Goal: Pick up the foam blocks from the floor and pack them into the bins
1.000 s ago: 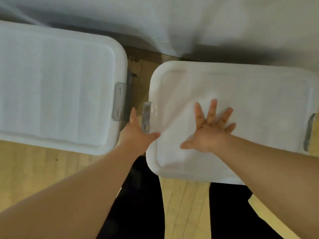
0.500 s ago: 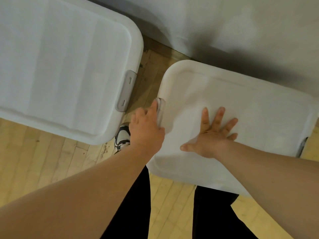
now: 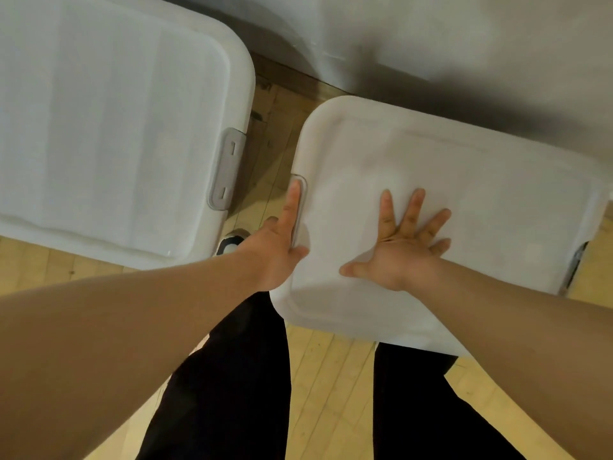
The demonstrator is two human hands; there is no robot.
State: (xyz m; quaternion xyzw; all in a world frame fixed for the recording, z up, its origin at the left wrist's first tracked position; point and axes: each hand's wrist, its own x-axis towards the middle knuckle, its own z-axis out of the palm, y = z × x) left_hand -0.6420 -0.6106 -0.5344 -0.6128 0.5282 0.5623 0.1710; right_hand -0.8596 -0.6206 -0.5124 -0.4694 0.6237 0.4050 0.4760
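Two white plastic bins with lids on stand on the wooden floor. The right bin (image 3: 481,167) is under my hands. My right hand (image 3: 403,245) lies flat on its lid with fingers spread. My left hand (image 3: 277,245) presses the grey latch (image 3: 298,207) at the lid's left edge, index finger stretched along it and thumb on the lid. The left bin (image 3: 109,121) has its grey latch (image 3: 227,169) folded against the lid. No foam blocks are visible.
A white wall (image 3: 447,44) runs behind the bins. A narrow strip of wooden floor (image 3: 275,134) separates them. My black-trousered legs (image 3: 232,376) and one shoe (image 3: 232,242) show below, standing on the floor (image 3: 328,376).
The latch on the right bin stood out from the lid's edge a second ago; my left hand has pushed it against the lid and now lies stretched along it. My right hand stayed flat.
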